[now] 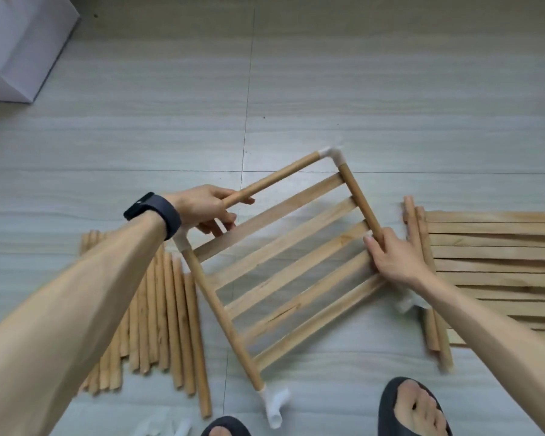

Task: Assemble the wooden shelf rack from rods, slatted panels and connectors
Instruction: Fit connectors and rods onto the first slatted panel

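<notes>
left hand, dark watch on its wrist, curls round the left end of the far rod. loose rods lie near left on the floor. mid-scene, the slatted panel is held askew, a white connector at its far corner. right hand grips its right side rod; stacked panels lie right.

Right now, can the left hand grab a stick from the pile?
Probably not yet: the left hand grips the frame's top stick. If it lets go, the pile lies uncovered just under that arm.
</notes>
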